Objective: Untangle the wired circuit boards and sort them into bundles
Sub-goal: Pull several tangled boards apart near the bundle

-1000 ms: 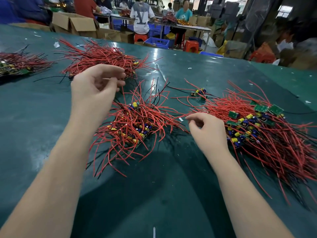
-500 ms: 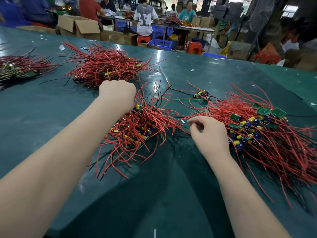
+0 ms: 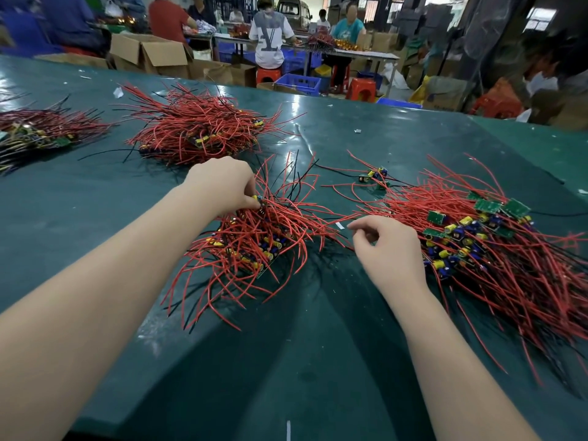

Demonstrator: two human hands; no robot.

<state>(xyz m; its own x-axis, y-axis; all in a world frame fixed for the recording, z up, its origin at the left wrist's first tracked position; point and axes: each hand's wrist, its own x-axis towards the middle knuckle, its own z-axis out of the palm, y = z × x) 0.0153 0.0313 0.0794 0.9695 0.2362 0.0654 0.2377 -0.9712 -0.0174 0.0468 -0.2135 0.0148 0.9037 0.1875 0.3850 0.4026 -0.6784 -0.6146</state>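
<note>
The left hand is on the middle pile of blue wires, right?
Not quite. The left hand is on the middle pile, but the head view shows its wires are mostly red, with a few black ones, not blue.

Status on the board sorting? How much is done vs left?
Done: two laid-out bundles of red-wired boards at far left and far centre. In hand: left hand pinches a board on the middle bundle; right hand holds nothing. Left: the big tangled heap on the right and one stray board.
</note>
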